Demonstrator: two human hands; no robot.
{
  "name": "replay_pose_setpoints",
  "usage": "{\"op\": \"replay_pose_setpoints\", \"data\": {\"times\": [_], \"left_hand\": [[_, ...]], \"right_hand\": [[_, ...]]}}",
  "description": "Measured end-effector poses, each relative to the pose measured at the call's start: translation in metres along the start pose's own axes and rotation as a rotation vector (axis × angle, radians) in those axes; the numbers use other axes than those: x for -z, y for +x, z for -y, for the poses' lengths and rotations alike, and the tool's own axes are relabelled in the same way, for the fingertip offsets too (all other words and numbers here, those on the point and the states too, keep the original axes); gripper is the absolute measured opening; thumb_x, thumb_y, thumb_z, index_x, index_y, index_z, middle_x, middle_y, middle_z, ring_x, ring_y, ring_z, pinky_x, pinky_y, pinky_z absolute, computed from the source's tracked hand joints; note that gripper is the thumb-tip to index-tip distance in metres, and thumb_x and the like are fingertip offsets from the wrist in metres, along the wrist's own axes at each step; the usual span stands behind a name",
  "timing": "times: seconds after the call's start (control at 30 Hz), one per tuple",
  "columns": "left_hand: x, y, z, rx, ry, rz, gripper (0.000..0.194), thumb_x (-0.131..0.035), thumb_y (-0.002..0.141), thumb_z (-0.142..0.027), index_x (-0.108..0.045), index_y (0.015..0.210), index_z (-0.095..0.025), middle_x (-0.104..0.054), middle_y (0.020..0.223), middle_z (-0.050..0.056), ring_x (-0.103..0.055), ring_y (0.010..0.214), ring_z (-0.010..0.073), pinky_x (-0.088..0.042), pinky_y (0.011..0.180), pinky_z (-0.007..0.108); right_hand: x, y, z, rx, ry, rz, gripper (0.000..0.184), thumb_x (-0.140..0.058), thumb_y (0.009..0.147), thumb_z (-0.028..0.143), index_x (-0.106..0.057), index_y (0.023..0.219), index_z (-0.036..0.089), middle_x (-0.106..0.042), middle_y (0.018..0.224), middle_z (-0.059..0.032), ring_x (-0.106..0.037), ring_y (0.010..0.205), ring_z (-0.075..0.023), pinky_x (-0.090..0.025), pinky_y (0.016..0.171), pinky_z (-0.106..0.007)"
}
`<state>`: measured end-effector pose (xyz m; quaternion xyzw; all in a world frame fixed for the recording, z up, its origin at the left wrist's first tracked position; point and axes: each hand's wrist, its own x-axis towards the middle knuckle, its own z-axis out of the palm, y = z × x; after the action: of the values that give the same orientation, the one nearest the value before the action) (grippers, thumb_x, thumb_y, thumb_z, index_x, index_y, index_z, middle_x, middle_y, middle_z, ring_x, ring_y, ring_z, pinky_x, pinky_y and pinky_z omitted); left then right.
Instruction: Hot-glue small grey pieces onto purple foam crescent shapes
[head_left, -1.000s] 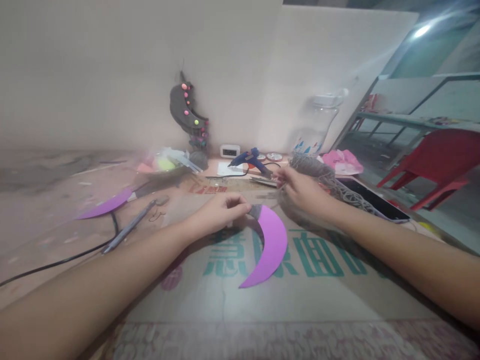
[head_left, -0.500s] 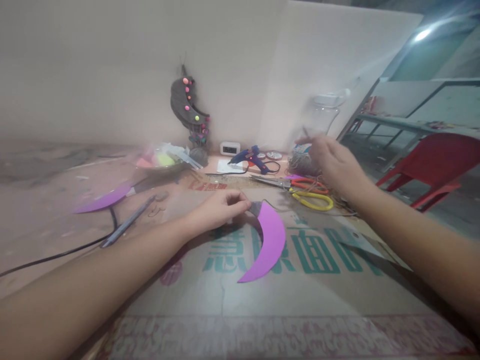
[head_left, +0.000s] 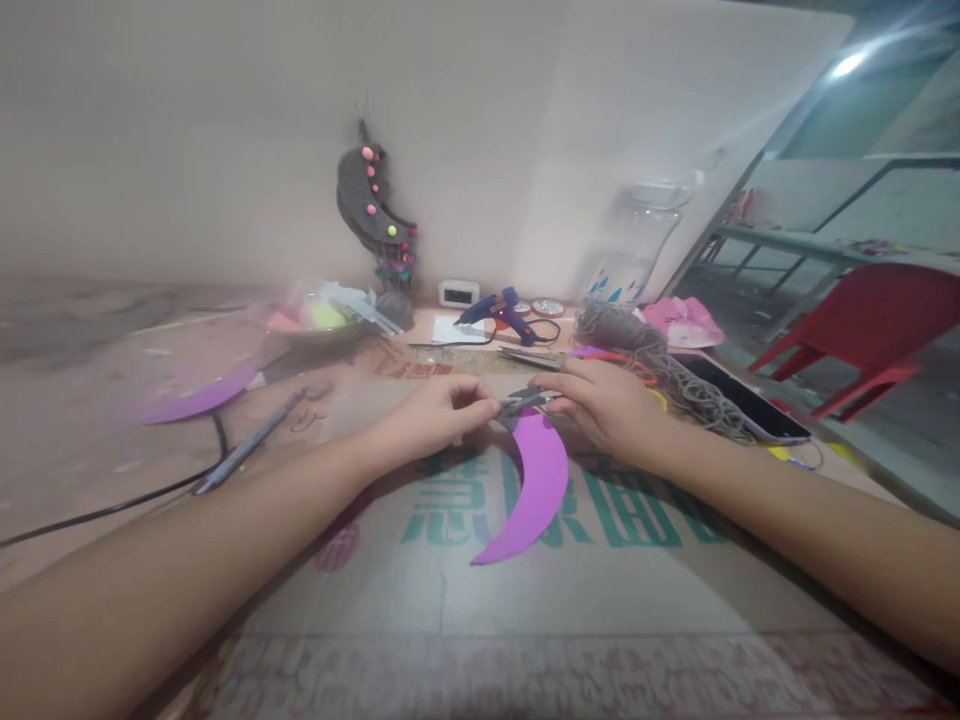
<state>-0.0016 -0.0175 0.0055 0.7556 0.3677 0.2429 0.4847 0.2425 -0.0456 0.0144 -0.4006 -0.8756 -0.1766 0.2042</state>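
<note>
Our left fingers (head_left: 482, 410) tightly pinch a purple crescent (head_left: 543, 475) by its grey tip; just beside them, our right fingers (head_left: 564, 384) grip a small, blurred grey object (head_left: 535, 399).

The left hand (head_left: 454, 412) pinches the grey tip (head_left: 512, 421) of a purple crescent (head_left: 543, 480). The right hand (head_left: 607, 408) holds a small grey tool (head_left: 534, 401) there. Behind lies a glue gun (head_left: 501, 312).

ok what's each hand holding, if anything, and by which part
The left hand pinches the purple crescent by its grey upper end. What, if anything, the right hand holds cannot be told.
</note>
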Motion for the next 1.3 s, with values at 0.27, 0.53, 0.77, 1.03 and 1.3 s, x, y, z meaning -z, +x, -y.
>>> {"op": "replay_pose_setpoints", "data": {"times": [0.27,0.53,0.77,1.03,1.3], "left_hand": [[-0.001,0.003,0.003,-0.045,-0.049,0.025,0.028,-0.054,0.083,-0.044,-0.057,0.079,-0.017,-0.065,0.064,0.001,-0.055,0.054,0.0098,-0.038,0.048,0.018],[-0.001,0.003,0.005,-0.024,-0.051,0.041,0.029,-0.053,0.083,-0.045,-0.058,0.081,-0.016,-0.065,0.065,0.002,-0.054,0.054,0.0102,-0.037,0.047,0.019],[0.000,0.001,0.000,-0.043,-0.028,0.039,0.028,-0.054,0.083,-0.043,-0.059,0.079,-0.016,-0.065,0.065,0.002,-0.052,0.055,0.0100,-0.037,0.049,0.019],[0.000,0.001,0.001,-0.031,-0.023,0.030,0.027,-0.054,0.083,-0.043,-0.058,0.078,-0.016,-0.064,0.064,0.001,-0.053,0.055,0.0100,-0.039,0.049,0.019],[-0.004,-0.004,-0.006,0.001,-0.008,-0.065,0.023,-0.057,0.082,-0.040,-0.058,0.078,-0.017,-0.062,0.059,-0.001,-0.053,0.051,0.0101,-0.040,0.046,0.018]], "right_hand": [[-0.002,0.000,0.000,0.063,-0.013,0.013,0.039,-0.038,0.097,0.040,-0.067,0.105,0.015,-0.060,0.077,-0.0074,-0.055,0.072,-0.0179,-0.037,0.063,-0.028],[-0.004,0.000,0.000,0.040,0.038,0.026,0.039,-0.037,0.098,0.041,-0.067,0.104,0.017,-0.059,0.075,-0.0064,-0.054,0.070,-0.0174,-0.037,0.062,-0.027],[-0.005,0.000,0.000,-0.005,0.088,0.040,0.041,-0.036,0.098,0.041,-0.069,0.101,0.017,-0.063,0.079,-0.0087,-0.057,0.070,-0.0176,-0.039,0.061,-0.027],[-0.005,-0.001,-0.003,-0.238,0.322,-0.024,0.035,-0.034,0.098,0.033,-0.063,0.110,0.017,-0.069,0.106,-0.0109,-0.063,0.096,-0.0209,-0.048,0.081,-0.032],[-0.004,-0.002,-0.004,-0.102,0.269,0.036,0.038,-0.034,0.098,0.036,-0.064,0.110,0.016,-0.069,0.100,-0.0104,-0.063,0.089,-0.0207,-0.048,0.078,-0.032]]}}
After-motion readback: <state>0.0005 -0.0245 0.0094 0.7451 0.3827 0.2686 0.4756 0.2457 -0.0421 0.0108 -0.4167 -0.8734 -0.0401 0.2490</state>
